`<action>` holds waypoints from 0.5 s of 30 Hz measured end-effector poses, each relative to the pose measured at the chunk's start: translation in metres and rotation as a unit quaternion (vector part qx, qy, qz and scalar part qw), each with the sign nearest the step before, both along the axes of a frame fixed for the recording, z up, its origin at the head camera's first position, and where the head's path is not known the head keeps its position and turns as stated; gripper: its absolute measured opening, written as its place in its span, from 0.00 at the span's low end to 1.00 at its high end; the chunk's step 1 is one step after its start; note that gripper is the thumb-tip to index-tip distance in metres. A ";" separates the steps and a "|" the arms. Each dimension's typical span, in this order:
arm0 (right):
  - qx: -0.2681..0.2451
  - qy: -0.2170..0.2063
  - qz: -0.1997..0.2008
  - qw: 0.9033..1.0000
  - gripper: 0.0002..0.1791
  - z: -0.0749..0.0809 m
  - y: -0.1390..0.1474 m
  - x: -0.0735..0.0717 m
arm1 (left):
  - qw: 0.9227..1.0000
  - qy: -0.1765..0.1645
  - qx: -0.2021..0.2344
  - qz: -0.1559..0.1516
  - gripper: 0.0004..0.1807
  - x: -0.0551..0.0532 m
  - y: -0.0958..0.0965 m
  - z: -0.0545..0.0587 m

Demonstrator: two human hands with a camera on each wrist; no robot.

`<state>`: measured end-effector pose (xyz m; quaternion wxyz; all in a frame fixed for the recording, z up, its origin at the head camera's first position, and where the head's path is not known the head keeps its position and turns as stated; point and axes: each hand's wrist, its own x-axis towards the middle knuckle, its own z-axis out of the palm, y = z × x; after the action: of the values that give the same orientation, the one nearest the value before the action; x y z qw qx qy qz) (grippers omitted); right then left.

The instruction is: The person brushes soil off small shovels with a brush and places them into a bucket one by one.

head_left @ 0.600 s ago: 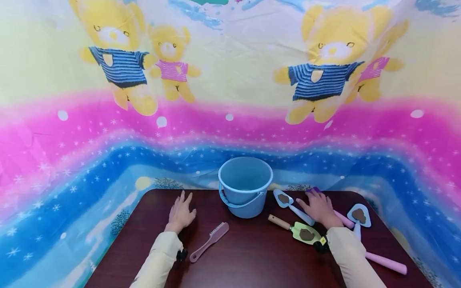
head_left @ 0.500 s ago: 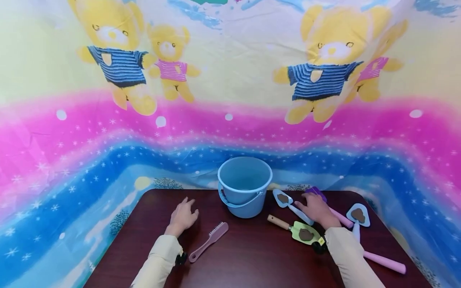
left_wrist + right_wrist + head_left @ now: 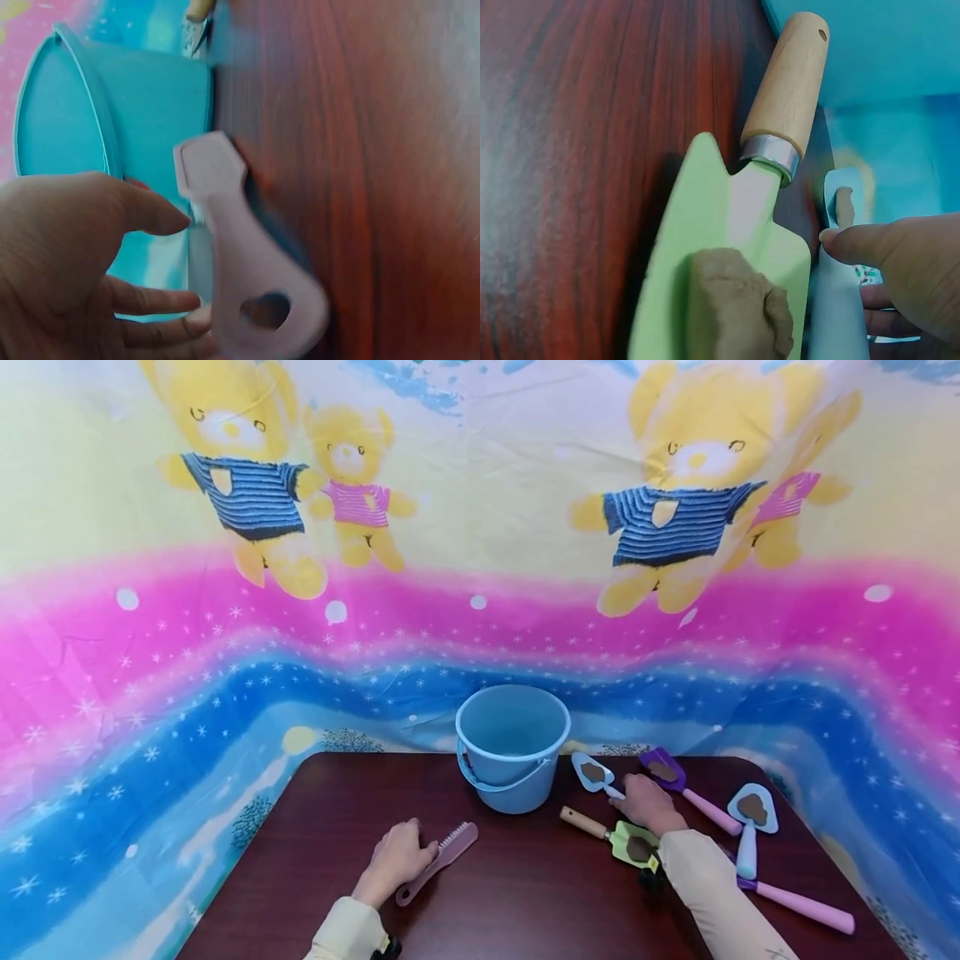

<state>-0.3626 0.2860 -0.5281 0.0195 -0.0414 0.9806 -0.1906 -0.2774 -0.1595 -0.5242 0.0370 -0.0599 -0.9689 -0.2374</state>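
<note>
In the head view, my left hand (image 3: 405, 857) reaches over the handle of a pinkish-mauve brush (image 3: 452, 852) on the table. The left wrist view shows thumb and fingers spread close beside the brush handle (image 3: 247, 262), not wrapped round it. My right hand (image 3: 651, 802) is on the light blue handle of a small garden trowel (image 3: 589, 771) bearing a brown lump. In the right wrist view, the thumb lies across that handle (image 3: 836, 307), fingers at its other side. Under the right wrist lies a green trowel (image 3: 679, 240) with a wooden handle and brown lump.
A light blue bucket (image 3: 517, 777) stands upright at the back middle of the table (image 3: 540, 902). To the right lie a purple trowel (image 3: 675, 781) with pink handle, another light blue trowel (image 3: 765, 827), and a further pink handle (image 3: 806, 907). A bear-printed cloth (image 3: 480, 627) hangs behind.
My left hand has moved from the bare tabletop toward me and right, over the brush. My right hand has drawn back from the purple trowel onto the light blue trowel's handle.
</note>
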 end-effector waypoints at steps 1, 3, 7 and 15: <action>-0.001 -0.001 0.001 1.000 0.14 0.000 0.000 -0.001 | 1.000 0.000 -0.004 0.004 0.15 0.002 0.002 0.000; -0.002 -0.002 0.003 1.000 0.14 0.000 0.000 -0.003 | 1.000 0.007 -0.012 0.011 0.16 0.006 0.006 -0.001; -0.001 -0.006 0.003 1.000 0.15 0.001 -0.002 -0.005 | 0.999 0.028 -0.017 0.014 0.16 0.015 0.011 -0.002; -0.009 -0.018 0.013 1.000 0.10 0.000 -0.002 -0.008 | 1.000 0.023 0.002 0.010 0.14 0.034 0.015 0.000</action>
<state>-0.3705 0.2844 -0.5279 0.0389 -0.0505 0.9777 -0.2001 -0.2434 -0.1446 -0.5244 0.0618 -0.0556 -0.9679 -0.2373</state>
